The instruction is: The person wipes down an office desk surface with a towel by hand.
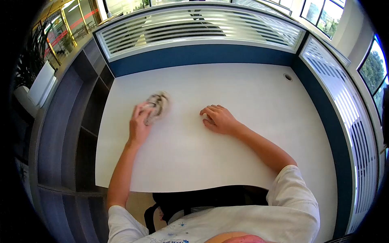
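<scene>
A crumpled light cloth with dark markings (159,106), blurred by motion, is on the left part of the white desk (174,162). My left hand (140,121) grips its near left side, the fingertips partly hidden against the fabric. To the right, near the middle of the desk, my right hand (219,118) rests on the surface, its fingers bent and slightly apart, with nothing visible in them. A gap of bare desktop lies between the cloth and my right hand.
A blue partition with striped glass (202,53) borders the desk's far edge and continues along the right side. A round cable hole (287,77) sits in the far right corner. Dark shelving (60,133) stands at the left, with a white object (41,84) beyond it.
</scene>
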A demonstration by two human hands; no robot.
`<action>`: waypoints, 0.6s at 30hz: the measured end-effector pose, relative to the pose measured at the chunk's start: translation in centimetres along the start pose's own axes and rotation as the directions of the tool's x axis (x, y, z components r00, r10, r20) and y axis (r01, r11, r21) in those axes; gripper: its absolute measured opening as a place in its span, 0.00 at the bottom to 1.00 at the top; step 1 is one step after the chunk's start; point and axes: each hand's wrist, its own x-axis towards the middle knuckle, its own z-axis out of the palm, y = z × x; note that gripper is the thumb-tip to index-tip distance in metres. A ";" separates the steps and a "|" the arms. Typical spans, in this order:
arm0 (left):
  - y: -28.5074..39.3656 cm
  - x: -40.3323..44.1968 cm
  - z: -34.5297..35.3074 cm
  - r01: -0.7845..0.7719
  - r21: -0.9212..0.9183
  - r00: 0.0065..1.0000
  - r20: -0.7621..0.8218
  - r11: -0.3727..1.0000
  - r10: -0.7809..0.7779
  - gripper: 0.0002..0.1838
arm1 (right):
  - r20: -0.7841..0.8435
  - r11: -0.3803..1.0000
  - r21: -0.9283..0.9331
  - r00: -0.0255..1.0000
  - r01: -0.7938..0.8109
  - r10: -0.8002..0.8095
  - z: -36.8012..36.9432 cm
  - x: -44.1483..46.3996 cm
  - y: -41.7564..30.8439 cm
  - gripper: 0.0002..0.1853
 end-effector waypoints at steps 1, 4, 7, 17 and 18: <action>-0.3 0.4 -0.8 0.062 0.063 0.998 -0.028 0.996 -0.061 0.25 | 0.005 1.000 0.004 1.000 -0.003 0.003 0.0 0.0 0.0 0.11; -1.4 0.4 -0.2 0.122 0.083 0.989 -0.097 0.989 -0.114 0.25 | 0.024 1.000 0.002 1.000 -0.016 0.016 -0.2 0.1 -0.1 0.11; 0.2 -0.4 0.5 -0.068 0.108 0.997 0.049 0.992 0.063 0.28 | 0.021 1.000 -0.018 1.000 -0.020 0.021 0.0 0.3 0.2 0.12; 5.1 -0.9 1.6 -0.120 -0.443 0.938 0.244 0.889 0.248 0.27 | -0.029 0.998 -0.022 0.998 0.055 -0.056 0.7 0.0 0.7 0.15; 4.9 -0.7 0.9 0.095 -0.424 0.954 0.297 0.901 0.039 0.28 | -0.012 0.999 -0.020 0.999 0.034 -0.034 0.6 -0.1 0.5 0.15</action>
